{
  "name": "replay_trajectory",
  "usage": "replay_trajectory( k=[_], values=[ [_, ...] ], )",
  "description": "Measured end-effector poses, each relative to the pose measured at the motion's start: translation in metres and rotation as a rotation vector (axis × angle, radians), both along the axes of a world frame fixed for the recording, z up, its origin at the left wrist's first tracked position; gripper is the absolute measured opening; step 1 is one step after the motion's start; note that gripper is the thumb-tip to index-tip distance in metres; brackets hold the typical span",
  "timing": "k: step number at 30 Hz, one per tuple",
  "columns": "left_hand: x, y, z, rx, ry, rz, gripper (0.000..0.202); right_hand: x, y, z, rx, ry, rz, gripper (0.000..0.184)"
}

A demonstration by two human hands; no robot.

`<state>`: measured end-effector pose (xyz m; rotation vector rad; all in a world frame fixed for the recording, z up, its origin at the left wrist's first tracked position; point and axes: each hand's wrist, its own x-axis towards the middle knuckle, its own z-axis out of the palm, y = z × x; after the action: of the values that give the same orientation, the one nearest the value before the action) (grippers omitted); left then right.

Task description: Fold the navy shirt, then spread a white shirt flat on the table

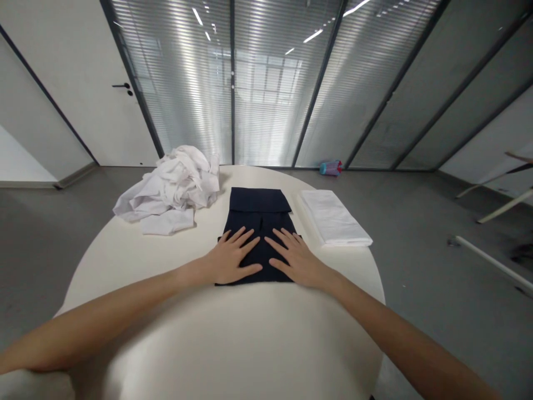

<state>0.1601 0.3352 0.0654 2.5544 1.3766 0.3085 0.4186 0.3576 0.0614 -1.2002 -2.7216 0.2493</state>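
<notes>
At lower centre of the frame, my left hand (231, 258) and right hand (295, 260) lie flat, fingers spread, gripping nothing, pressing the folded navy garment (260, 222) smooth.

We look through one camera worn on the person's head, facing forward and down. We sit close above the round white surface (109, 266), left hand (231, 258) and right hand (296, 261), and see across the grey floor (416, 222) to a glass partition with slatted blinds (270, 94).
</notes>
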Motion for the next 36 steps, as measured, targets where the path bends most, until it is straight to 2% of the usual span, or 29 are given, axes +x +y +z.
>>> replay_trajectory(
  k=[3, 6, 9, 11, 13, 15, 18, 21, 25, 29, 33, 36],
  values=[
    [0.007, -0.007, -0.011, -0.001, 0.085, 0.0, 0.077, -0.002, 0.006, -0.001, 0.001, -0.01, 0.006, 0.055],
    [0.008, 0.003, -0.003, 0.044, 0.051, 0.008, 0.064, -0.003, 0.034, 0.009, 0.071, 0.05, -0.032, 0.04],
    [0.007, 0.038, 0.008, 0.119, -0.049, 0.072, 0.044, -0.009, 0.076, 0.021, 0.176, 0.02, -0.209, 0.041],
    [0.0, 0.07, 0.009, 0.113, -0.163, 0.232, 0.039, -0.014, 0.101, 0.022, 0.166, -0.012, -0.393, 0.044],
    [-0.011, 0.103, 0.005, 0.055, -0.285, 0.438, 0.04, -0.018, 0.122, 0.017, 0.077, 0.018, -0.554, 0.045],
    [-0.024, 0.129, -0.002, -0.017, -0.368, 0.566, 0.039, -0.02, 0.135, 0.008, 0.004, 0.086, -0.626, 0.042],
    [-0.039, 0.151, -0.012, -0.105, -0.444, 0.585, 0.037, -0.019, 0.147, -0.003, -0.01, 0.172, -0.614, 0.037],
    [-0.043, 0.156, -0.014, -0.178, -0.559, 0.549, 0.037, -0.017, 0.153, -0.006, -0.014, 0.238, -0.61, 0.039],
    [-0.041, 0.154, -0.009, -0.267, -0.727, 0.517, 0.024, -0.015, 0.157, -0.002, -0.026, 0.355, -0.611, 0.034],
    [-0.044, 0.149, -0.006, -0.356, -0.832, 0.512, 0.024, -0.01, 0.154, 0.0, -0.126, 0.516, -0.631, 0.034],
    [-0.047, 0.141, -0.006, -0.436, -0.787, 0.492, 0.015, -0.005, 0.146, -0.005, -0.171, 0.373, -0.59, 0.018],
    [-0.048, 0.137, 0.0, -0.455, -0.742, 0.461, 0.014, -0.005, 0.142, -0.004, -0.141, 0.266, -0.549, 0.016]
  ],
)
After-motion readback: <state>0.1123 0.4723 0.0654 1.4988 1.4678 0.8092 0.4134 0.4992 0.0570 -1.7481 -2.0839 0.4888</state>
